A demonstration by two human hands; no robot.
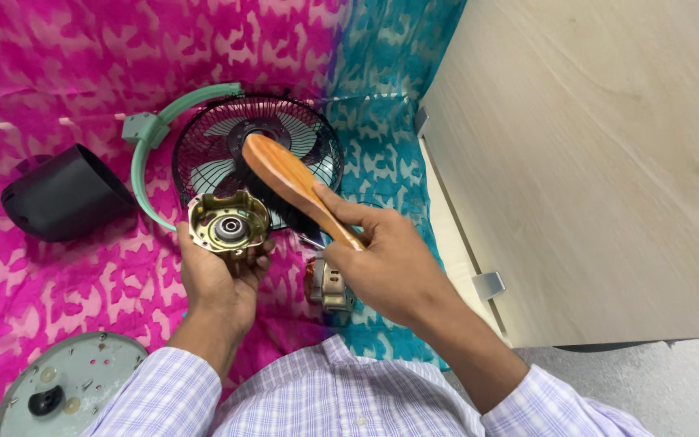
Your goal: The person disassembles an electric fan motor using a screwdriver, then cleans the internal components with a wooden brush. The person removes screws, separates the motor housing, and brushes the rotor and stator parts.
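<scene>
Checked shirt sleeves (341, 396) fill the bottom edge, closest to the lens. Just left of them, below the left wrist, lies a grey round base plate (70, 382) with a black knob.

Left hand (218, 279): fingers curled up and around a brass-coloured motor end cover (229, 223), cupping it from below, bearing face up. Grip looks light, mostly fingertips at the rim.

Right hand (382, 263): fingers wrapped tight on the handle of a wooden brush (297, 188), thumb laid along the top. Brush head sits just beyond the left fingertips, dark bristles pointing down over the cover's far edge.

Beyond both sets of fingers: black fan guard (257, 154) with pale blades behind it, and a mint-green ring bracket (151, 150) to its left. Further left, well apart, a black motor housing (62, 194). Under the right palm, a motor core (329, 285) rests on the pink and teal cloth (58, 73). To the right of the right hand, a pale wooden panel (592, 162).

Risks, as judged:
- A hard brush stroke could knock the cover out of the shallow cupped hold onto the cloth or the core beneath.
- Bristles may push grit into the bearing seat rather than out.
- Loosened dust falls on the cloth, close to the exposed core.
</scene>
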